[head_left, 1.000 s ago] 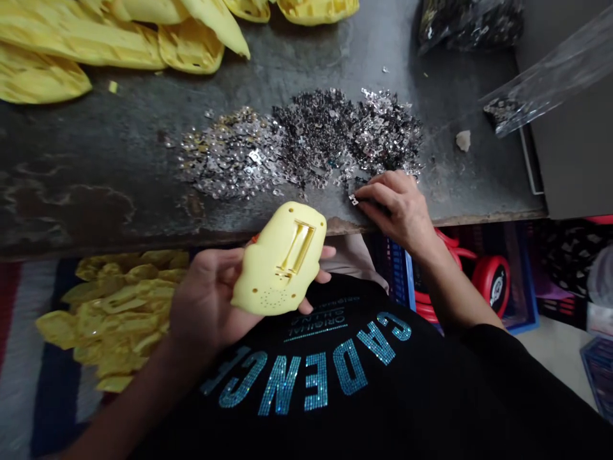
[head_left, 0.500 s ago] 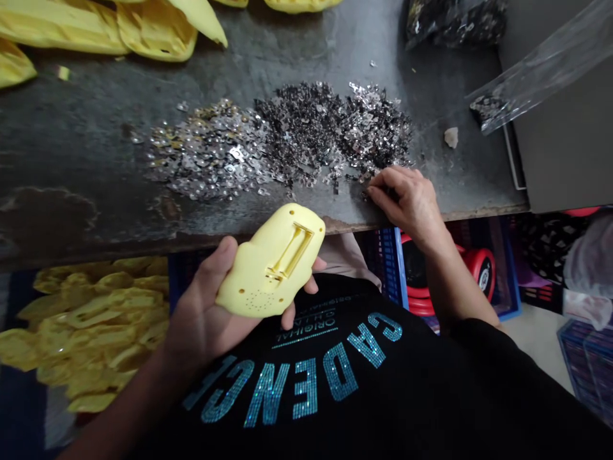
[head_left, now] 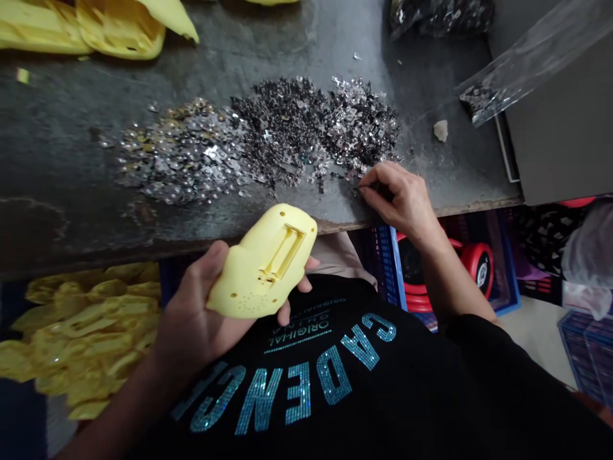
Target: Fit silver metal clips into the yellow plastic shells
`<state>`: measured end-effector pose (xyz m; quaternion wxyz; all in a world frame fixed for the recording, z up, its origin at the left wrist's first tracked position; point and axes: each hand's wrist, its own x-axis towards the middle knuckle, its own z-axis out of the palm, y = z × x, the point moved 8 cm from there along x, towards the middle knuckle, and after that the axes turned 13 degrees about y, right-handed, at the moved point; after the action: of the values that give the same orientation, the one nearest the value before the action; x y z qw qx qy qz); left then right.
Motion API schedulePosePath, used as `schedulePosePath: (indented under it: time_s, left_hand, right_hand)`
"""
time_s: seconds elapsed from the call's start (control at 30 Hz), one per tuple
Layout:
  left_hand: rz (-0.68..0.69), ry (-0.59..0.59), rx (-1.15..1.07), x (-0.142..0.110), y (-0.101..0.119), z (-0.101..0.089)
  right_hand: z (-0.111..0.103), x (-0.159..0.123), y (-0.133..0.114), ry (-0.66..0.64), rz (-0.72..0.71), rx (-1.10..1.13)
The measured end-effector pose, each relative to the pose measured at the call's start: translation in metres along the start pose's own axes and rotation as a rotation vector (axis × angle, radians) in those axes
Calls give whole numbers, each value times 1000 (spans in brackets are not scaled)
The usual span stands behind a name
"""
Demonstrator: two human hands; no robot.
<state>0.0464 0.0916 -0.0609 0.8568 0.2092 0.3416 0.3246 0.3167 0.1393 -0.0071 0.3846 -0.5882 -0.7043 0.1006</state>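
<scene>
My left hand (head_left: 196, 306) is wrapped round a yellow plastic shell (head_left: 263, 265) with a battery compartment, screw holes and a patch of small speaker holes facing up. It is held just off the table's front edge. At the right, my right hand (head_left: 402, 195) is closed, thumb and forefinger pinched low over the tabletop; whatever is at the fingertips is too small to make out. Beside it lies a pile of small shiny metal contact plates (head_left: 361, 124). A darker pile of small metal parts (head_left: 282, 121) and a pile of silvery domed plates (head_left: 182, 153) adjoin it to the left.
Large yellow plastic shells (head_left: 119, 29) lie at the back left of the worn metal table (head_left: 57, 140). Bags of metal parts (head_left: 445, 19) and a clear bag (head_left: 483, 102) sit back right. Below are yellow parts (head_left: 96, 332) and a blue crate (head_left: 400, 275) with red items.
The view has shifted slightly, so the table's contents appear further left. My right hand stays pinched by the right pile. My left hand still holds the shell.
</scene>
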Motion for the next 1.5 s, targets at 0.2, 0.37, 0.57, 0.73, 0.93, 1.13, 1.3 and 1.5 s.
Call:
schedulePosePath:
  time_s: [0.2,0.37,0.57,0.73,0.93,1.13,1.3,1.5]
  left_hand:
    - [-35,101,85,0,0,-3]
    - [-15,147,131,-1,3,-3]
    - [8,147,115,-3,4,-3]
    - [41,83,87,-3,4,-1]
    - [44,45,43,-1,2,-2]
    - [19,135,125,-3,1,-3]
    - [15,136,127,-4,1,-2]
    - [34,167,153,-3,5,-2]
  right_hand:
    - [-4,0,1,-46,13,-22]
    - [-9,-1,5,-52,62,51]
    - [-11,-3,6,-22,18,-142]
    - [-17,-6,14,10,33,-179]
    - [-20,-10,11,41,32,-75]
    - [-2,-9,10,-41,-26,-187]
    - [-1,-8,12,-21,-69,-270]
    - [-6,-8,7,-8,-76,-244]
